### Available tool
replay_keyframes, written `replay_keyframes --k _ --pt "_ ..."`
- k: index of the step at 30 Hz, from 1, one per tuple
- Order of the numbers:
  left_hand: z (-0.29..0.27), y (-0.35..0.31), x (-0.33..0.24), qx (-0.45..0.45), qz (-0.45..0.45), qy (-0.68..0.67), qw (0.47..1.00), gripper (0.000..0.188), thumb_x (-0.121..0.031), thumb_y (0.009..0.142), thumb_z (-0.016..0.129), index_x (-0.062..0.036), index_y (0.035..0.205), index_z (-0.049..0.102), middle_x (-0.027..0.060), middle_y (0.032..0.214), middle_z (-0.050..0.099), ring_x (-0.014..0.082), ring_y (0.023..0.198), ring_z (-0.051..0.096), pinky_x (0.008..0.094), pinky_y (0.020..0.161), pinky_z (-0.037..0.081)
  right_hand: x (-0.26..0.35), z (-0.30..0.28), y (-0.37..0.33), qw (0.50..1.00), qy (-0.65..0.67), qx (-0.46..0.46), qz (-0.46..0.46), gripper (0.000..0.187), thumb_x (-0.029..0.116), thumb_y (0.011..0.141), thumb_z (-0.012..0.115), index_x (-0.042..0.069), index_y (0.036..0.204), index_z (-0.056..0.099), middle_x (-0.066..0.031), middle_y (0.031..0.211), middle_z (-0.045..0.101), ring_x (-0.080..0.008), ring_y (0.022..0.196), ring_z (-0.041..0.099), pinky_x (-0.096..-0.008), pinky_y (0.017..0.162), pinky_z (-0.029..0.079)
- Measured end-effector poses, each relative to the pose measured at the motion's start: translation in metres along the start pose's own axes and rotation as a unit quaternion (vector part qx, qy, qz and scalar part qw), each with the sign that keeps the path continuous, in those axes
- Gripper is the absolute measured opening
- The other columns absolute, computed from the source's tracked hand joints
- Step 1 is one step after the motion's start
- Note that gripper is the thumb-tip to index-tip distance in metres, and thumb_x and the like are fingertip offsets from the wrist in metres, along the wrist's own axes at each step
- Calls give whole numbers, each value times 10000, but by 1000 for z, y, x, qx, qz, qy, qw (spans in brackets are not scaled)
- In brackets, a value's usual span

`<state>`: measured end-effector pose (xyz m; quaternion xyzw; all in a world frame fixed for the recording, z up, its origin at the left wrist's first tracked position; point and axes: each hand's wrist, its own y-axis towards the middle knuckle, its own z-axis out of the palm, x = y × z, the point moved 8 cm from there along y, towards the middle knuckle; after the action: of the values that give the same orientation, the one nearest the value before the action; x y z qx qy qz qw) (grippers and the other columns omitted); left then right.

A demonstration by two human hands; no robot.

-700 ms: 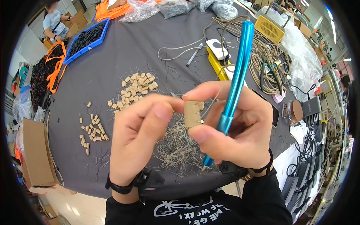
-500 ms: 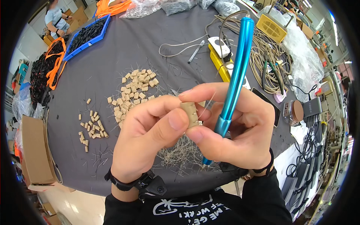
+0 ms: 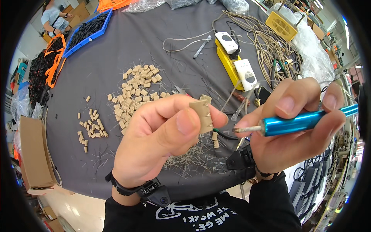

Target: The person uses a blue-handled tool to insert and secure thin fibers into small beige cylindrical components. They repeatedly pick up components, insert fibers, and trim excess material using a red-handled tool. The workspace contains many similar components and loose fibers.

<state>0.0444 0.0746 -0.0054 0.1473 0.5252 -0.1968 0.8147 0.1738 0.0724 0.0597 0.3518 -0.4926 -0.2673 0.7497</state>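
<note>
My left hand point(image 3: 158, 135) pinches a small tan block with a notched edge point(image 3: 202, 116) between thumb and fingers. My right hand point(image 3: 297, 143) has its fingers wrapped round a blue soldering iron point(image 3: 295, 123), which lies nearly level. Its metal tip points left at the block, and a gap separates them. Beneath my hands lies a tangle of thin wires point(image 3: 185, 156). A pile of tan pieces with wire ends point(image 3: 135, 91) sits beyond my left hand, and a smaller group of tan cylinders point(image 3: 92, 125) is farther left.
A yellow power strip point(image 3: 224, 62) with white plugs stands at the back right, near a pen point(image 3: 202, 47) and a coil of cables point(image 3: 266, 46). Far left are a blue tray point(image 3: 91, 37) of black parts and a cardboard box point(image 3: 36, 150). A person point(image 3: 55, 19) is beyond.
My right hand has moved right, away from the block, and turned the soldering iron from upright to nearly level. My left hand still holds the block.
</note>
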Motion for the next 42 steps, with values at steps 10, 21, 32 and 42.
replay_keyframes --k 10,21,32,42 --pt "0 1 1 -16 -1 -1 1000 420 -448 830 425 -29 813 456 30 699 478 -3 395 250 171 437 252 5 6 -2 995 -89 13 -32 331 421 879 257 122 986 351 -104 708 487 -150 406 446 -262 303 470" --pt "-2 -1 0 -14 8 -4 1000 403 -424 826 441 -23 822 468 39 723 491 10 444 284 180 473 272 5 7 -4 995 -86 14 -43 326 431 876 254 131 974 338 -99 722 491 -142 426 459 -245 327 480" --pt "-1 -1 2 -11 12 -12 1000 386 -401 823 458 -16 832 480 49 747 505 23 492 318 189 509 291 2 13 -1 995 -79 -60 28 321 430 874 262 133 974 331 -97 731 487 -141 451 465 -268 353 505" --pt "0 -3 1 -11 15 -14 1000 371 -380 820 472 -10 841 491 58 769 517 35 537 349 197 541 309 6 6 -4 996 -92 7 -19 325 426 874 272 125 984 329 -101 732 485 -142 453 455 -284 357 515"
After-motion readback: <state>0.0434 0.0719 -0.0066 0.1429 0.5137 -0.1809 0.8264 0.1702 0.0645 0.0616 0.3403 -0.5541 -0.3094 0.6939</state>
